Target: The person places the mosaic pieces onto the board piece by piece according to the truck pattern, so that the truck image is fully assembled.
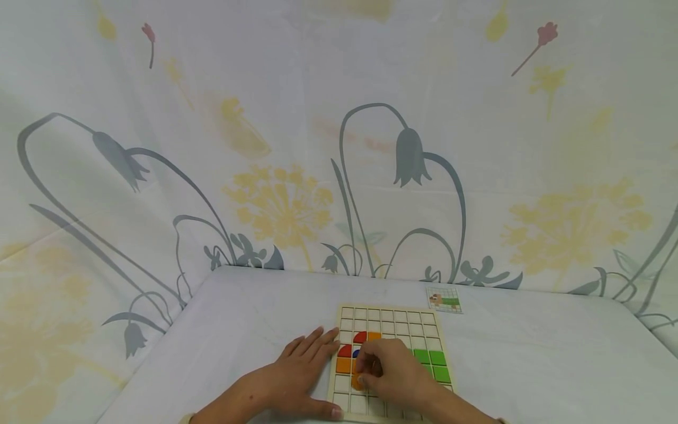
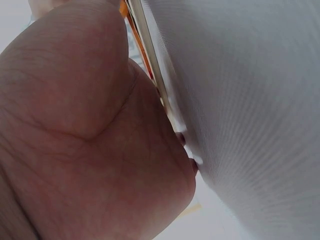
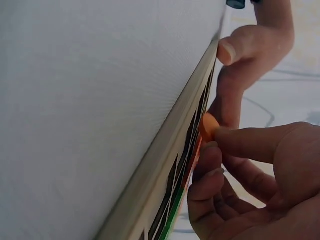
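A cream grid board (image 1: 357,405) lies on the white surface, with coloured tiles set in its squares. My right hand (image 1: 398,372) pinches an orange tile (image 3: 207,127) with a rounded edge between thumb and fingertips, over the lower left of the board. Along the board's left edge rests my left hand (image 1: 298,377), fingers straight, its thumb at the lower left corner. Red quarter-round tiles (image 1: 360,337), an orange square tile (image 1: 343,365) and a partly covered blue tile (image 1: 356,353) sit near the right fingertips. The right hand hides the middle of the board.
Green square tiles (image 1: 441,374) fill squares on the board's right side. Behind the board's far right corner lies a small picture card (image 1: 445,300) with a gridded coloured figure. A white cloth with printed flowers (image 1: 410,156) hangs along the back.
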The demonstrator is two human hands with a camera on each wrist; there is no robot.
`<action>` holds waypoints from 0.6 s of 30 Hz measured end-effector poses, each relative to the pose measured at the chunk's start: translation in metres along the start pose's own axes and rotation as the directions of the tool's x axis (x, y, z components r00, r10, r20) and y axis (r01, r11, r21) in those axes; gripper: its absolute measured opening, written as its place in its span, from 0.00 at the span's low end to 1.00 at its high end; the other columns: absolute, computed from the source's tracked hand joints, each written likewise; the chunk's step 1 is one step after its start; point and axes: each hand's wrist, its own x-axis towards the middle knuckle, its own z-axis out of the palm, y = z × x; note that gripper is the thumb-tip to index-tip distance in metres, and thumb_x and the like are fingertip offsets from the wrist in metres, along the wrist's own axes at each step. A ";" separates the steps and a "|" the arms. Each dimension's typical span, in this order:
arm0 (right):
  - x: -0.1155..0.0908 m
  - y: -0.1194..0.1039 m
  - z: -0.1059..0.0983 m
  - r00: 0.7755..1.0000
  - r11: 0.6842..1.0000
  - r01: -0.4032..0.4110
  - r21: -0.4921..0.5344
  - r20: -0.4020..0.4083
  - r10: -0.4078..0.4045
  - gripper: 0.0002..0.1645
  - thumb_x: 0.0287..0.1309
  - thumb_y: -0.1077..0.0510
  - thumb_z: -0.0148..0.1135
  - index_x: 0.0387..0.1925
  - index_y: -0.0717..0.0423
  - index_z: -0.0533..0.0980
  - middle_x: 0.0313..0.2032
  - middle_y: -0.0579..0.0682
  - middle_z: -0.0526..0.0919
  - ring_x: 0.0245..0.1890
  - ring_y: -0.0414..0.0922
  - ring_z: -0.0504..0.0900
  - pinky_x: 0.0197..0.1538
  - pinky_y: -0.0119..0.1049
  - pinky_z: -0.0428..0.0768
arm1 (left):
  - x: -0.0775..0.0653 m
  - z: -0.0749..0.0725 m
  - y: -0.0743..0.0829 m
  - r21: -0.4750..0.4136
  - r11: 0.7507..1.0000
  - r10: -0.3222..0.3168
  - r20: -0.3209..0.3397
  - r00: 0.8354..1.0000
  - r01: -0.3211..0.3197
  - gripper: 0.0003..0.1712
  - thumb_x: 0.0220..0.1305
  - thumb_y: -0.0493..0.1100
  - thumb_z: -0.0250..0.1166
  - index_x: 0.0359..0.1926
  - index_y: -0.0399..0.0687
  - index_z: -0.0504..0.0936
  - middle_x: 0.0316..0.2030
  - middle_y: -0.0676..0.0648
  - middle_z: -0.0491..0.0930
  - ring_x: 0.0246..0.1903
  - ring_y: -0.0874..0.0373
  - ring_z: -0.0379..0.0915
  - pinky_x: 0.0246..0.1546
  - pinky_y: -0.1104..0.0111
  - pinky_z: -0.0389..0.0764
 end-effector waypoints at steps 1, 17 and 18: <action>0.000 0.000 0.000 1.000 1.000 -0.011 -0.001 0.007 0.011 0.10 0.61 0.64 0.75 0.33 0.47 0.82 0.27 0.36 0.80 0.26 0.32 0.75 0.31 0.29 0.77 | 0.000 0.000 0.000 -0.002 1.000 -0.001 0.002 1.000 0.001 0.64 0.61 0.82 0.62 0.85 0.52 0.52 0.86 0.52 0.40 0.85 0.45 0.35 0.79 0.39 0.49; -0.036 0.016 -0.031 0.999 1.000 0.003 0.013 -0.052 -0.002 0.04 0.68 0.61 0.71 0.36 0.49 0.83 0.33 0.38 0.81 0.30 0.33 0.76 0.33 0.30 0.79 | -0.001 0.001 0.000 -0.024 0.999 -0.042 0.028 0.999 0.043 0.64 0.58 0.80 0.66 0.85 0.56 0.53 0.86 0.54 0.40 0.85 0.46 0.35 0.79 0.39 0.48; -0.041 0.020 -0.037 0.998 1.000 0.002 0.000 -0.068 -0.002 0.04 0.68 0.60 0.70 0.36 0.49 0.83 0.34 0.38 0.81 0.30 0.33 0.76 0.33 0.31 0.79 | -0.001 0.000 -0.001 -0.015 0.999 -0.041 0.029 0.999 0.042 0.64 0.58 0.80 0.66 0.84 0.57 0.54 0.86 0.54 0.41 0.85 0.46 0.36 0.79 0.39 0.50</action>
